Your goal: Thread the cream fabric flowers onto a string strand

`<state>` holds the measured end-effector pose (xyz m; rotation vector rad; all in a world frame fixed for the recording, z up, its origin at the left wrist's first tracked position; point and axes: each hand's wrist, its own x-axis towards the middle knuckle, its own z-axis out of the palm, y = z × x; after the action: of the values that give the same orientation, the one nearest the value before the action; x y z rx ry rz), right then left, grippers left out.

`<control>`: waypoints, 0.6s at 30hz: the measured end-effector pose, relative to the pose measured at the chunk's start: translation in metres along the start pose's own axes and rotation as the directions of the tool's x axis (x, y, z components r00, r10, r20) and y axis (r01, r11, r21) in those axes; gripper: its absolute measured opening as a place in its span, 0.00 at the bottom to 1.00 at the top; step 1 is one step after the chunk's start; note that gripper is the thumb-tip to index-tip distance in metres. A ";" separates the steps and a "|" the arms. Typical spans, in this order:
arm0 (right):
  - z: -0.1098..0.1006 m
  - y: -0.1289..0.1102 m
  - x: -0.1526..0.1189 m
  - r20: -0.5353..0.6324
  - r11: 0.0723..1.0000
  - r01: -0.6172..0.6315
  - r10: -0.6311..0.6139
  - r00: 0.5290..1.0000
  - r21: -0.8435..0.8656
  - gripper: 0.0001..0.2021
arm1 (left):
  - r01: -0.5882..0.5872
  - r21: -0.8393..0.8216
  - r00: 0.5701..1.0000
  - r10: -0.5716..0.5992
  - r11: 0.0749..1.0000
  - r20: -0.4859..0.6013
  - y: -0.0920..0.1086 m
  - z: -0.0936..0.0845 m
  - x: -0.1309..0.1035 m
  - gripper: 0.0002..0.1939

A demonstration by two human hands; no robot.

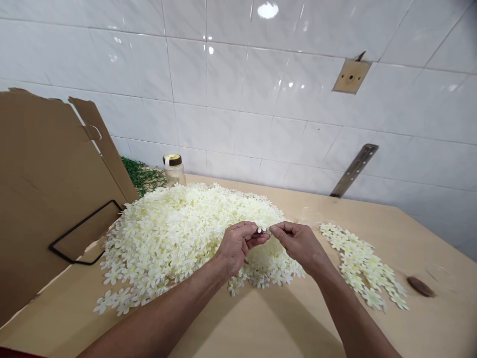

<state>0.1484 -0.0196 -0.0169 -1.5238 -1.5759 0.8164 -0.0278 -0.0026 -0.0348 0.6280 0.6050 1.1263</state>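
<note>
A large heap of cream-white artificial flowers (179, 238) is piled on the table, left of centre. At the heap's right side my left hand (236, 246) is closed, its thumb and fingers pinching a small white artificial flower (262, 229). Just right of that flower, my right hand (300, 246) has its thumb and forefinger pressed together. Whatever lies between those fingertips is too small to make out. The two hands' fingertips nearly meet in front of the heap. Further right, a strip of similar flowers (359, 263) lies flat on the table.
Cardboard (48, 189) stands at the left, with a black wire frame (87, 222) against it. Behind the heap are a lidded jar (174, 171) and green netting (143, 176). A dark brown oval object (421, 287) lies at right. A metal bracket (354, 171) rises by the tiled wall (223, 84).
</note>
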 end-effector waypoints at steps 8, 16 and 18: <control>-0.002 0.001 -0.001 -0.048 1.000 0.007 -0.007 0.999 0.010 0.22 | 0.003 0.023 1.000 -0.002 1.000 -0.017 0.002 0.002 -0.001 0.05; -0.009 0.012 0.010 -0.282 0.948 0.076 -0.168 0.945 -0.309 0.22 | 0.007 0.186 0.999 -0.017 0.982 0.050 -0.005 0.003 -0.005 0.09; -0.007 0.011 0.008 -0.291 0.937 0.097 -0.201 0.935 -0.335 0.22 | -0.003 0.240 0.998 -0.012 0.971 0.063 -0.006 0.004 -0.008 0.10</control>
<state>0.1606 -0.0110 -0.0222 -1.6352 -1.6018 0.2153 -0.0232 -0.0125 -0.0353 0.8675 0.6926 1.0323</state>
